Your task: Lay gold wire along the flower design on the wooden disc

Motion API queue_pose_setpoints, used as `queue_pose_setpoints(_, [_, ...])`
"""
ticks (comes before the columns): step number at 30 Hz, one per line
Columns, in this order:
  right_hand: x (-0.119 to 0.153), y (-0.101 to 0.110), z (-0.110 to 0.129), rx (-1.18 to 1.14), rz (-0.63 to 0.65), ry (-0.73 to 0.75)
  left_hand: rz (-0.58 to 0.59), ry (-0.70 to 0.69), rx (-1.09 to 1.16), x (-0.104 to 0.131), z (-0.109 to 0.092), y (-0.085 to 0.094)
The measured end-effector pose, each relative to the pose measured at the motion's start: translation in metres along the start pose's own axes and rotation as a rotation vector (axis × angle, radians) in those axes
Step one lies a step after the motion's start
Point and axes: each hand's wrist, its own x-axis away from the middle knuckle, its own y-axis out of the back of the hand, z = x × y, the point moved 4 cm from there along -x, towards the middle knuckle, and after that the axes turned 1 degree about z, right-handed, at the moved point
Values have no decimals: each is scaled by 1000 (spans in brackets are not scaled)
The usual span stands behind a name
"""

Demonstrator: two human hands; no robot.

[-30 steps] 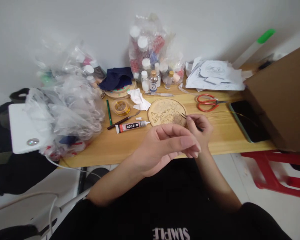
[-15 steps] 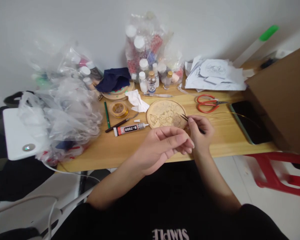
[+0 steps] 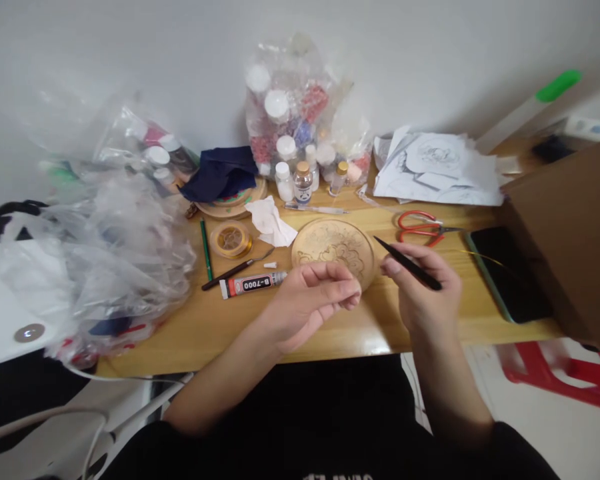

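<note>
Black tweezers (image 3: 413,265) are gripped in my right hand (image 3: 430,293), their tips close together and pointing up and left. My left hand (image 3: 313,300) is closed in a pinch in front of the wooden disc; whatever it holds, if anything, is too small to make out. Behind both hands lies the round wooden disc (image 3: 330,233), with a flower-like outline of gold wire on it. Its front edge is partly hidden by my left hand. Just left of that hand lies a B-7000 glue tube (image 3: 253,285), its nozzle end covered, with a small white cap (image 3: 270,265) behind it.
A spool of gold wire (image 3: 231,240), a green pencil (image 3: 207,250) and a dark-handled tool (image 3: 229,274) lie left. Red-handled scissors (image 3: 420,229), a phone (image 3: 510,273) and a cardboard box (image 3: 570,233) stand right. Bagged bottles (image 3: 285,107) line the wall.
My right hand has drawn the tweezers away from the disc, toward the right and nearer to me. My left hand stays pinched and sits slightly farther left. The camera view has shifted a little.
</note>
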Motion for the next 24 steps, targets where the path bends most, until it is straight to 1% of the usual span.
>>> queue_pose_setpoints(3, [-12,-2,24,20,66,103,-23,6,-1,-9,-9,8])
queue_pose_setpoints(5, [-20,-8,38,18,153,154,-63,15,5,-13,-12,16])
queue_pose_setpoints(7, [-27,-15,44,13,257,165,-95,24,24,-16,-14,24])
queue_pose_setpoints(9, [-31,-23,44,9,336,164,-107,34,51,-17,-13,29])
queue_pose_setpoints(11, [-32,-27,37,-3,383,162,-114,47,74,-18,-12,33])
queue_pose_setpoints(13, [-33,-29,30,-11,424,155,-124,50,90,-18,-10,36])
queue_pose_setpoints(16, [-33,-31,22,0,519,143,-134,54,104,-20,-9,37])
queue_pose_setpoints(20, [-35,-33,24,-34,668,234,-122,72,108,-22,-7,37])
queue_pose_setpoints(24, [-38,-33,26,-32,680,283,-107,86,117,-23,-6,37])
